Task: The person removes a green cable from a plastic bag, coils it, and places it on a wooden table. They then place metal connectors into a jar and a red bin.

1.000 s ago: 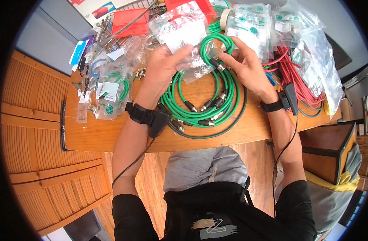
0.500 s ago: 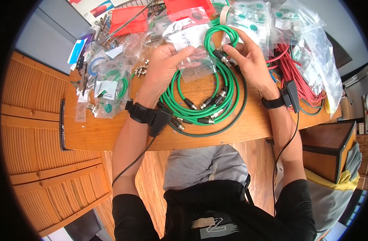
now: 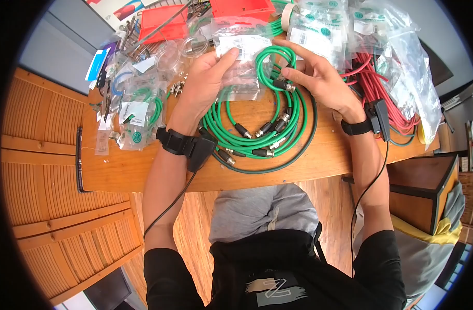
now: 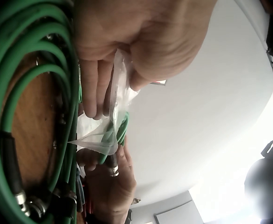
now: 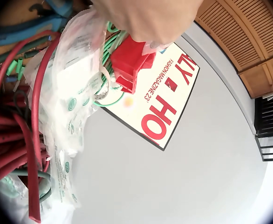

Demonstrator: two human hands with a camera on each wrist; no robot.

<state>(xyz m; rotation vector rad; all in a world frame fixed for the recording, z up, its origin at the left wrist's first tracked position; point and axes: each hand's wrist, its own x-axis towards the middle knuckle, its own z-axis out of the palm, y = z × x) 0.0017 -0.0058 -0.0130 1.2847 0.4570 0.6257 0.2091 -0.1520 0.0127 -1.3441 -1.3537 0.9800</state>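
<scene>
In the head view the left hand point(image 3: 205, 77) pinches a clear plastic bag point(image 3: 245, 85) with a white label, thumb on its front. The right hand point(image 3: 319, 80) holds a small coil of green cable point(image 3: 262, 67) with black and metal connectors, beside the bag's right edge. The left wrist view shows the left hand point(image 4: 136, 42) with the bag point(image 4: 120, 93) between thumb and fingers, and the right hand point(image 4: 111, 186) beyond it at the green coil point(image 4: 124, 128). Only part of the right hand point(image 5: 148, 16) shows in the right wrist view; its fingertips are hidden.
A larger green cable coil point(image 3: 236, 146) lies on the wooden table point(image 3: 128, 173) below the hands. Red cables point(image 3: 383, 95) and plastic bags point(image 3: 319, 36) are at the right, bagged cables point(image 3: 135, 116) at the left, red boxes point(image 3: 241, 9) at the back.
The bag has come down and now hangs more upright between the hands. The small green coil has shifted slightly left and down, nearer the bag, still in the right hand.
</scene>
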